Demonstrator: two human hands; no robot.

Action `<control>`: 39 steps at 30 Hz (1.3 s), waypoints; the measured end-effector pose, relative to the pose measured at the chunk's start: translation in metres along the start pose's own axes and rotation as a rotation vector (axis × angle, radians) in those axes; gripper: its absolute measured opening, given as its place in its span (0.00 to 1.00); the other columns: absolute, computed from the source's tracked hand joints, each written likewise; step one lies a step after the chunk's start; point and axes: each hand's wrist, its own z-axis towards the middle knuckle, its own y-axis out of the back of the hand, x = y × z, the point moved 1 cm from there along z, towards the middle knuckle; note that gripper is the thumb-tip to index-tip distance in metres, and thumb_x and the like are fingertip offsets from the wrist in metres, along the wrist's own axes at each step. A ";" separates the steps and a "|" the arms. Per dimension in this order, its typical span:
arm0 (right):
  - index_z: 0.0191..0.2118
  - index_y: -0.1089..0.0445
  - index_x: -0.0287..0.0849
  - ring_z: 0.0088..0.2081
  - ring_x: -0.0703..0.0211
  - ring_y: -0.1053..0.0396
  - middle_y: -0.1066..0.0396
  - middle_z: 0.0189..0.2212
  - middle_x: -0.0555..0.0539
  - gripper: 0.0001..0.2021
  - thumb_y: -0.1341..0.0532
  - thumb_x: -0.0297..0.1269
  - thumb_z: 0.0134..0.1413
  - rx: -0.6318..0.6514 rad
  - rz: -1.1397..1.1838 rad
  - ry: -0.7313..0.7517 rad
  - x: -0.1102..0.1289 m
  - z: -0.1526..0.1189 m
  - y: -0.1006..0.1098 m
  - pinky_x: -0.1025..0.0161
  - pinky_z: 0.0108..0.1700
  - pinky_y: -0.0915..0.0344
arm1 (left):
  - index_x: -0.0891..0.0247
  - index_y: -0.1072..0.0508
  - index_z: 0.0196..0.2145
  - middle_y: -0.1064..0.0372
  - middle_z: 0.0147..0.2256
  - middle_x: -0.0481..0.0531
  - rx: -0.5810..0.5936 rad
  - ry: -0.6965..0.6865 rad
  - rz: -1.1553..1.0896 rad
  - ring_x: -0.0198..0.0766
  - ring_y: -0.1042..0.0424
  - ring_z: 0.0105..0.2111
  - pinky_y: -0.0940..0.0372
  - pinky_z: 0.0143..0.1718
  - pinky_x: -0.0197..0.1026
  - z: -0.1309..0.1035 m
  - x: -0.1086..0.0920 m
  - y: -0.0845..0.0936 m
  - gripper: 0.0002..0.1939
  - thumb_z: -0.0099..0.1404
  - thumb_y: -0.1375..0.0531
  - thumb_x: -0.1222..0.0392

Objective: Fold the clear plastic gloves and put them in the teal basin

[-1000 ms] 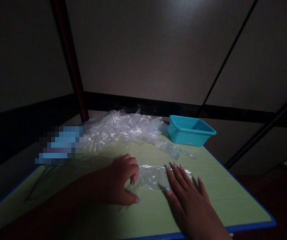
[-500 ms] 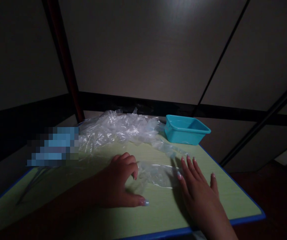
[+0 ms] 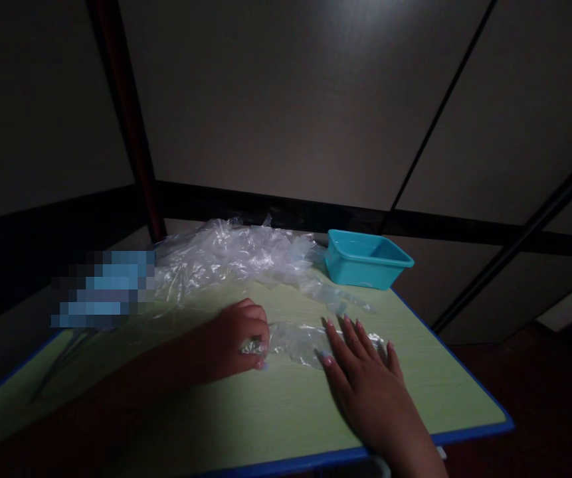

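Note:
A clear plastic bag (image 3: pixel 295 342) lies stretched across the pale green table (image 3: pixel 246 425) between my hands. My left hand (image 3: pixel 240 342) is closed on the bag's left end, which is bunched between thumb and fingers. With fingers spread, my right hand (image 3: pixel 368 372) lies flat over the bag's right part and covers some of it. Behind my hands spreads a heap of crumpled clear plastic bags (image 3: pixel 236 255). One strip of clear plastic (image 3: pixel 335 292) trails from the heap towards the right.
A turquoise plastic basin (image 3: pixel 365 262) stands at the table's back right, beside the heap. At the left edge is a pixelated blue object (image 3: pixel 111 285) whose kind is hidden. The table has a blue rim (image 3: pixel 475 433), and a panelled wall (image 3: pixel 286 119) rises behind it.
My left hand has closed from an open curl onto the bag's left end. My right hand has come left and down onto the bag. The view has shifted slightly.

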 end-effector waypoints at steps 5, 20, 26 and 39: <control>0.62 0.63 0.58 0.63 0.51 0.68 0.65 0.63 0.52 0.25 0.62 0.51 0.60 0.022 0.003 -0.002 0.001 0.000 0.002 0.38 0.58 0.64 | 0.62 0.31 0.24 0.36 0.30 0.46 0.040 -0.021 -0.070 0.36 0.38 0.36 0.45 0.37 0.36 0.001 0.017 0.010 0.06 0.53 0.36 0.61; 0.62 0.63 0.58 0.63 0.49 0.66 0.62 0.63 0.51 0.25 0.61 0.51 0.60 -0.012 0.022 0.018 0.000 -0.001 0.000 0.37 0.57 0.61 | 0.61 0.29 0.25 0.35 0.38 0.46 0.045 0.045 0.011 0.40 0.40 0.43 0.46 0.43 0.38 -0.003 0.020 0.025 0.06 0.49 0.35 0.62; 0.62 0.62 0.58 0.63 0.49 0.66 0.62 0.63 0.50 0.25 0.61 0.52 0.60 0.000 0.026 0.013 0.000 0.000 0.000 0.38 0.57 0.60 | 0.62 0.34 0.25 0.36 0.38 0.47 0.034 0.058 0.039 0.41 0.41 0.43 0.46 0.43 0.38 -0.002 0.016 0.025 0.07 0.48 0.38 0.68; 0.62 0.61 0.57 0.63 0.49 0.68 0.62 0.63 0.51 0.25 0.61 0.52 0.59 0.002 0.013 0.012 0.001 -0.001 0.002 0.36 0.57 0.62 | 0.61 0.35 0.39 0.39 0.45 0.52 -0.298 0.035 0.086 0.43 0.44 0.49 0.47 0.51 0.47 -0.001 -0.002 0.029 0.10 0.60 0.49 0.66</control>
